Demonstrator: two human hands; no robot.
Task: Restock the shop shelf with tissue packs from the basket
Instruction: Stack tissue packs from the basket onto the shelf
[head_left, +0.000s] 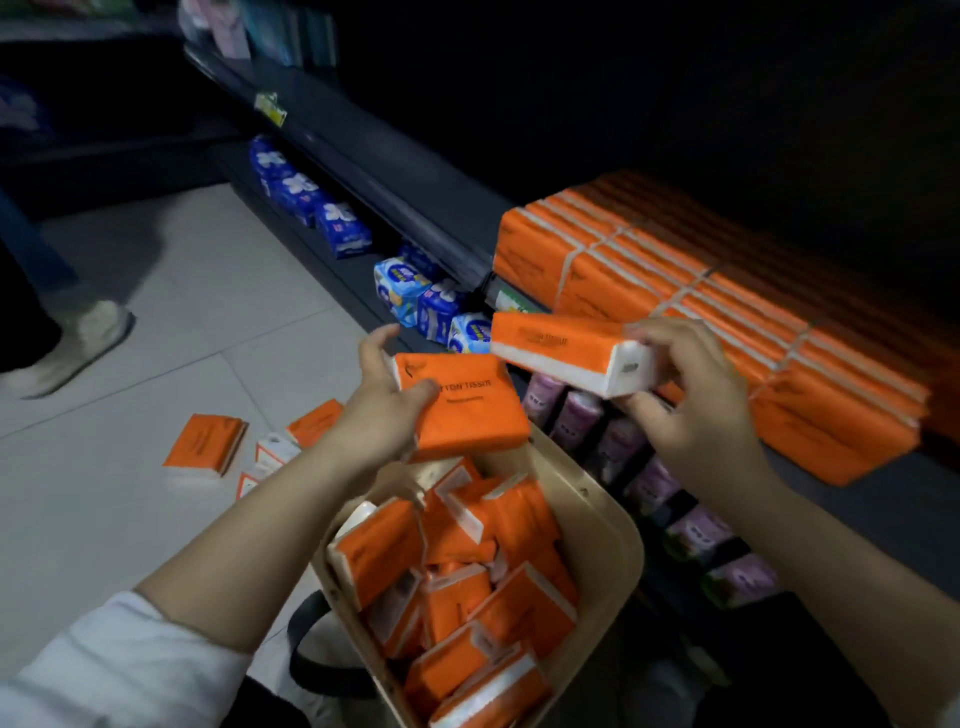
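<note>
My left hand (382, 402) grips an orange tissue pack (467, 410) just above the beige basket (605, 525), thumb on its printed top. My right hand (693, 395) holds a second orange tissue pack (558, 345) by its white end, level with the shelf's front edge. The basket is filled with several more orange packs (457, 587). On the dark shelf (857, 499) to the right, rows of orange packs (691, 306) stand tightly side by side.
Three or so orange packs (205, 444) lie on the tiled floor to the left. Blue packets (340, 223) and purple packets (660, 483) fill the lower shelf. Another person's shoe (78, 338) stands on the floor at far left. A price tag (270, 109) hangs on the upper shelf edge.
</note>
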